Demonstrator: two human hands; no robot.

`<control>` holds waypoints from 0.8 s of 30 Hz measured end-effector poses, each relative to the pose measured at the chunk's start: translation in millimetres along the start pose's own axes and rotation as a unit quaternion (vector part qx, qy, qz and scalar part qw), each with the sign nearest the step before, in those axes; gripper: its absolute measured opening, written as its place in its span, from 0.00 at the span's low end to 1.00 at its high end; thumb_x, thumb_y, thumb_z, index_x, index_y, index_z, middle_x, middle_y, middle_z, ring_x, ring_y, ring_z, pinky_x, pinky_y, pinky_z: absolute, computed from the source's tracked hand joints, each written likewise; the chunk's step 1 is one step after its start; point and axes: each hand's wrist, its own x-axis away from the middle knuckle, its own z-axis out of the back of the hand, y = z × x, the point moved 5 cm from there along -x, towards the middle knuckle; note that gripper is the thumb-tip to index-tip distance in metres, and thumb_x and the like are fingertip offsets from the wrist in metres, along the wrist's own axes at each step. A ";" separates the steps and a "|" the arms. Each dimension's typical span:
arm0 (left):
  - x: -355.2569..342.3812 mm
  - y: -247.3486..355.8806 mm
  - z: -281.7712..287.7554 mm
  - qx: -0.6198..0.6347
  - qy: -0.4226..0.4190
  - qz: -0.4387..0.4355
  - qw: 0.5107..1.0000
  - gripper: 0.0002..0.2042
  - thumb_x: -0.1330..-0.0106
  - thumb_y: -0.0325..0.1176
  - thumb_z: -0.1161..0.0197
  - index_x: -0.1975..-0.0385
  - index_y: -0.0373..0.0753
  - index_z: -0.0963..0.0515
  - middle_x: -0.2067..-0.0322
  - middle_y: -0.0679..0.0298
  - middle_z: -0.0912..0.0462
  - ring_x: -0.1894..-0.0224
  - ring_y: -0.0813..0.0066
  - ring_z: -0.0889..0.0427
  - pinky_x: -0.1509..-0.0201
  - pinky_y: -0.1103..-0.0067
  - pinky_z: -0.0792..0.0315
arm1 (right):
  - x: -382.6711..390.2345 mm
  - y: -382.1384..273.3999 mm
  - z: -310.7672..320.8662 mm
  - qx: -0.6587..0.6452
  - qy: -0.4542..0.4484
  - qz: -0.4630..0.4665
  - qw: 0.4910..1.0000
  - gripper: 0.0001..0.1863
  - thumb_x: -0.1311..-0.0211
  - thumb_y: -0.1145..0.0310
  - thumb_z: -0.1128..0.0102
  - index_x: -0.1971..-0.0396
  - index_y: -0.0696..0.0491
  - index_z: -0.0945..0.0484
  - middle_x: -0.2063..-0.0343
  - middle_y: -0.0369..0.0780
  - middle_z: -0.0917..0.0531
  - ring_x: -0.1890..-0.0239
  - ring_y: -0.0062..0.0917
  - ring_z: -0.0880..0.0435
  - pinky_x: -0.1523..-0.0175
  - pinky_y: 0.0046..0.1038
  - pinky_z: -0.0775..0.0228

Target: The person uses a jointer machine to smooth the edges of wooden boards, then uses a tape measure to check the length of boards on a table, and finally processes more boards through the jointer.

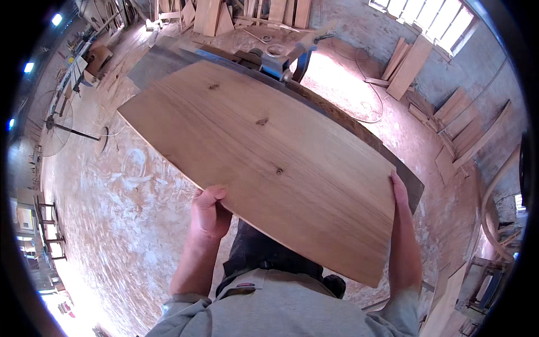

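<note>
A broad wooden panel (281,151) with several dark knots stretches across the middle of the view, tilted down toward the right. My left hand (211,212) grips its near long edge, thumb on top and the other fingers hidden beneath. At the panel's right end, my right hand (400,190) is closed round the short edge, its fingers mostly out of sight. Under and behind the panel lies the dark metal table of a woodworking machine (157,63), showing past both ends. A blue machine part (275,64) stands just beyond the panel's far edge.
A standing fan (53,123) is off to the left on the dusty floor. Boards (412,67) lean on the wall below the barred window, with more planks (213,17) at the back. A hose (491,208) curves down at the right, near stacked boards (449,300).
</note>
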 end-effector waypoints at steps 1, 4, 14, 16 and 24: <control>6.6 -11.4 -5.1 -0.007 0.003 0.013 1.000 0.20 0.47 0.26 0.44 0.51 0.28 0.28 0.55 0.55 0.20 0.53 0.62 0.21 0.45 0.69 0.28 | -3.1 12.0 20.5 -0.008 -0.010 0.016 1.000 0.26 0.29 0.50 0.52 0.48 0.58 0.24 0.58 0.39 0.18 0.59 0.22 0.19 0.50 0.26 0.28; 16.8 -35.6 -21.5 -0.026 0.019 0.028 0.999 0.07 0.43 0.24 0.47 0.68 0.29 0.25 0.68 0.58 0.20 0.65 0.66 0.19 0.58 0.73 0.26 | -11.6 34.6 61.0 -0.003 -0.026 0.010 1.000 0.29 0.28 0.47 0.56 0.48 0.59 0.25 0.58 0.39 0.18 0.61 0.22 0.19 0.51 0.25 0.27; -3.3 -70.1 -132.3 -0.152 -0.016 0.054 0.987 0.08 0.36 0.30 0.46 0.71 0.32 0.24 0.78 0.60 0.22 0.75 0.71 0.20 0.71 0.74 0.25 | 60.1 30.9 166.7 0.201 -0.009 0.118 0.973 0.26 0.28 0.56 0.54 0.38 0.58 0.35 0.51 0.46 0.20 0.51 0.32 0.20 0.46 0.32 0.29; -11.4 -72.6 -158.4 -0.166 -0.052 0.058 0.983 0.11 0.34 0.35 0.46 0.67 0.32 0.24 0.75 0.60 0.21 0.73 0.70 0.18 0.68 0.74 0.23 | 84.4 22.3 180.6 0.332 -0.004 0.225 0.916 0.31 0.31 0.63 0.47 0.33 0.58 0.43 0.41 0.48 0.27 0.39 0.35 0.28 0.36 0.36 0.36; -65.0 -81.2 -236.8 -0.260 -0.112 -0.023 0.959 0.33 0.33 0.58 0.45 0.45 0.29 0.33 0.56 0.54 0.26 0.58 0.66 0.20 0.53 0.71 0.22 | 133.5 -91.3 120.6 0.184 0.016 0.378 0.907 0.34 0.42 0.70 0.37 0.36 0.61 0.38 0.39 0.43 0.30 0.35 0.29 0.34 0.30 0.35 0.47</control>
